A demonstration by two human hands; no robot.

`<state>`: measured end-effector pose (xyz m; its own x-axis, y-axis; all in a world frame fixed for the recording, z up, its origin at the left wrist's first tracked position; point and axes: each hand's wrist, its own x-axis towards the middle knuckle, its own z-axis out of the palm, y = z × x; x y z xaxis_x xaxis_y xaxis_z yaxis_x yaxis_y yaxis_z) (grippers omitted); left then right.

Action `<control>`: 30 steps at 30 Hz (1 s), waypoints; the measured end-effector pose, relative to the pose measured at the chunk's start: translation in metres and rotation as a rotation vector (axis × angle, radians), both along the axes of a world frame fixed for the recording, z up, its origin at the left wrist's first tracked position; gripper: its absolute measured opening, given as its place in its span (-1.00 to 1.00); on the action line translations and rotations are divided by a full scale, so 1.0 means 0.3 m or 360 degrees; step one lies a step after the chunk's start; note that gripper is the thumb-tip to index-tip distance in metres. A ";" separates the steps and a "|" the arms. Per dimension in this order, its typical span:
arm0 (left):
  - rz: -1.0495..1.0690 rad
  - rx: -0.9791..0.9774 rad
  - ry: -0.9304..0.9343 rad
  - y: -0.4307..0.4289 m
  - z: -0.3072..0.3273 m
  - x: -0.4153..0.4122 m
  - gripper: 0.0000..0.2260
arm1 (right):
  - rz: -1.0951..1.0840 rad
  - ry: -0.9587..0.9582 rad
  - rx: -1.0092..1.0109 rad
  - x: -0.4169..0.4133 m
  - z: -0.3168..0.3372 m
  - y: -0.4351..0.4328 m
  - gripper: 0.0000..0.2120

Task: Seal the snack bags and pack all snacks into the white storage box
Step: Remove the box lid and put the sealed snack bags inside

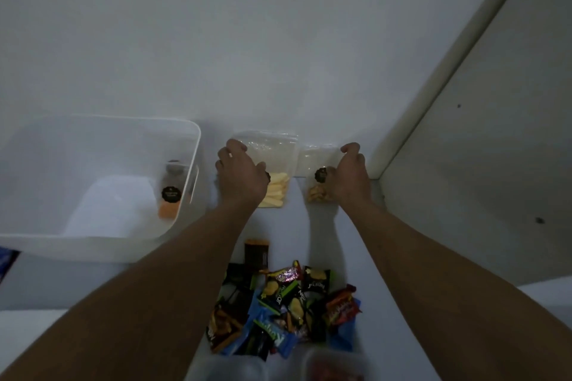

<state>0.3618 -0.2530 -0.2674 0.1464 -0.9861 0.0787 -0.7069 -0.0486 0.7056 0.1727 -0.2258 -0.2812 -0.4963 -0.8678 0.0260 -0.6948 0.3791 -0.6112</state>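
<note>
A white storage box (185, 133) stands at the left with one clear snack bag (171, 195) of orange pieces inside, leaning on its right wall. Two clear snack bags stand against the wall. My left hand (240, 172) lies over the left side of the bag of pale yellow sticks (277, 164), fingers curled at its top corner. My right hand (348, 175) covers the right side of the smaller bag of brown pieces (315, 170), fingers curled at its top. Whether either hand truly grips its bag is unclear. A pile of wrapped snacks (288, 306) lies near me.
A dark snack packet (256, 252) stands just behind the pile. Two clear plastic containers (334, 365) sit at the bottom edge. A cabinet side panel (483, 133) closes off the right. The white wall rises right behind the bags.
</note>
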 end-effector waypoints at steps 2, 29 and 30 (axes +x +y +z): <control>0.0072 0.0000 0.0105 -0.016 -0.007 -0.015 -0.68 | -0.0036 -0.0031 -0.0047 -0.012 -0.026 -0.016 -0.66; -0.0603 -0.0279 0.0013 -0.011 0.443 0.197 -0.61 | 0.0389 0.0532 -0.0132 0.040 0.409 0.155 -0.75; -0.0614 -0.0327 0.0009 -0.012 0.484 0.225 -0.66 | 0.0385 0.0553 -0.0171 0.064 0.449 0.163 -0.78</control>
<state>0.4292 -0.2566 -0.1222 -0.2289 -0.9325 0.2792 -0.6419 0.3602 0.6769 0.1919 -0.1770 -0.1465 -0.2252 -0.9412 0.2518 -0.9270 0.1275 -0.3527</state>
